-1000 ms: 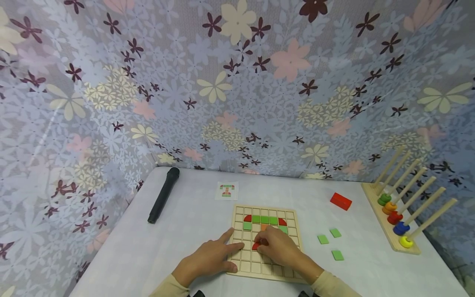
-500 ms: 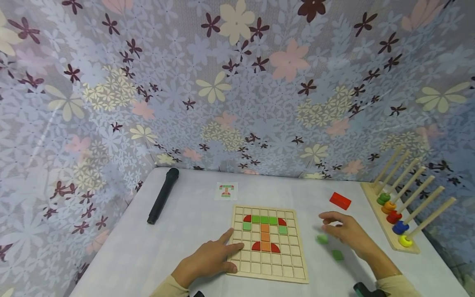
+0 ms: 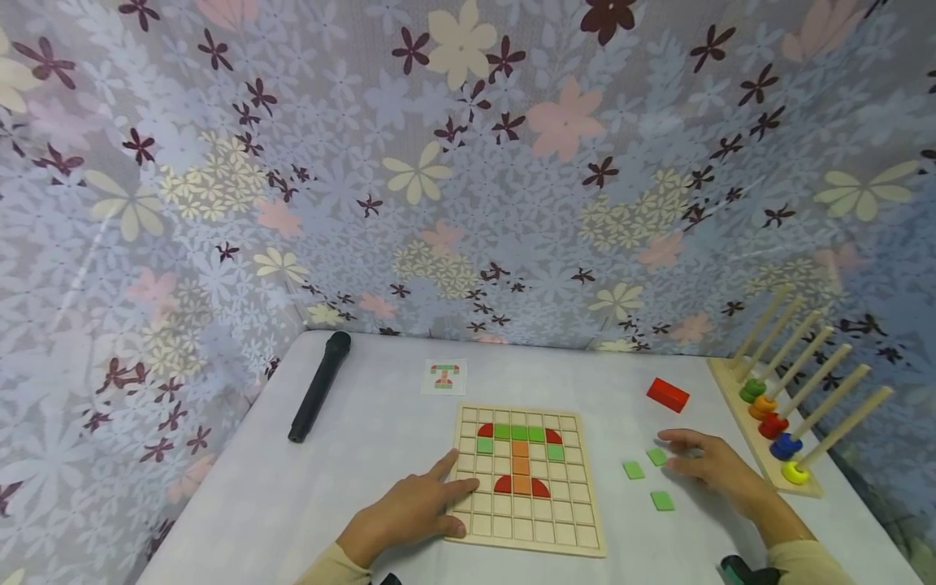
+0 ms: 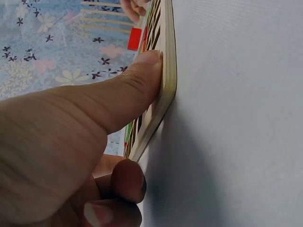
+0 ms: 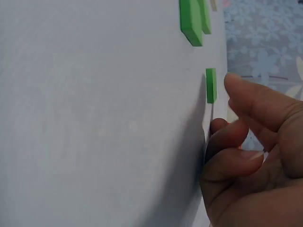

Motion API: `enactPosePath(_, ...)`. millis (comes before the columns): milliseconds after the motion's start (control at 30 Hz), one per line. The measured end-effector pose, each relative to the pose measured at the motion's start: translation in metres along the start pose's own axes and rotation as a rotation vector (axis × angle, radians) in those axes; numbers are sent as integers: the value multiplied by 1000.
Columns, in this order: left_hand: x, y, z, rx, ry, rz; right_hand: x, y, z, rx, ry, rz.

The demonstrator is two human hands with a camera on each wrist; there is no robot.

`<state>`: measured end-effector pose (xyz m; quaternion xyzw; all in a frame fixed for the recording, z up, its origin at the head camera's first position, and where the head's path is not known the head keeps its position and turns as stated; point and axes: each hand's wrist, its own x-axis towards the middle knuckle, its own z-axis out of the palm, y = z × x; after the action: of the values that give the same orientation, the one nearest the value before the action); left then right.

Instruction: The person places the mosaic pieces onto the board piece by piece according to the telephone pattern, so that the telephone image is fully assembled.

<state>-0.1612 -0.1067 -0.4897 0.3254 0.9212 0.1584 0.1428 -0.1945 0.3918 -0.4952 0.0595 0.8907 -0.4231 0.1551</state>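
A wooden grid board lies on the table. It bears a shape of green, red and orange tiles, with an orange column flanked low down by red quarter-circle tiles. My left hand rests at the board's left edge; its thumb presses the rim in the left wrist view, while some other fingers bend beside it. To the right, my right hand hovers with relaxed fingers, holding nothing. Its fingertips are close to a loose green square tile. Two more green tiles lie nearby.
A small pattern card lies behind the board. At the far left is a black microphone. A red block sits at the back right, beside a peg stand with coloured rings. Floral fabric rises behind the table.
My right hand has left a red quarter-circle piece on the board and moved right, to the loose green tiles. My left hand has stayed at the board's edge.
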Motion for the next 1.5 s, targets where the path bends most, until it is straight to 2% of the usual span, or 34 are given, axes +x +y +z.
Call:
enactPosePath(167, 0, 0, 0, -3, 1, 2, 5, -3, 4, -126, 5, -51)
enactPosePath(400, 0, 2, -1, -17, -3, -5, 9, -7, 7, -175, 35, -16)
enactPosePath(567, 0, 3, -2, -17, -9, -15, 8, -4, 5, -74, 65, 22)
enactPosePath(767, 1, 2, -2, -8, -4, -11, 2, -4, 3, 100, 75, 18)
enactPosePath(900, 1, 2, -2, -7, -9, -15, -1, -7, 6, 219, 109, 3)
enactPosePath(1033, 1, 2, -3, -7, -14, -17, -5, -16, 10, 360, 129, -63)
enactPosePath(1267, 1, 0, -1, 3, -7, -21, -17, -47, 28, 559, 50, -149)
enactPosePath(1500, 0, 0, 0, -3, -11, -28, -26, -78, 60, 590, -24, -145)
